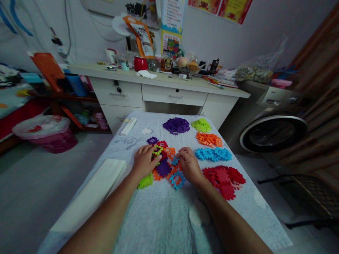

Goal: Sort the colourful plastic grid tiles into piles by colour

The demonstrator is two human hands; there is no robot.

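Hands lay close together on the mat (163, 168) of joined blocks in the middle of the table (164, 218). Left hand (144, 162) touched a green block (158, 151). Right hand (189, 165) touched a blue block (174, 161). Fingers were bent, but whether they gripped was unclear. Red pile (224, 178) lay by the right edge.

Your left forearm (111, 211) and right forearm (225, 215) are bare all along the stretch in view, from the lower edge up to the wrists. They look broad close to the camera and taper sharply toward the wrists. Your left hand (144, 161) and right hand (190, 166) are bare as well, with rounded knuckles showing along the backs. In the dim light, your fingernails are too small to make out.
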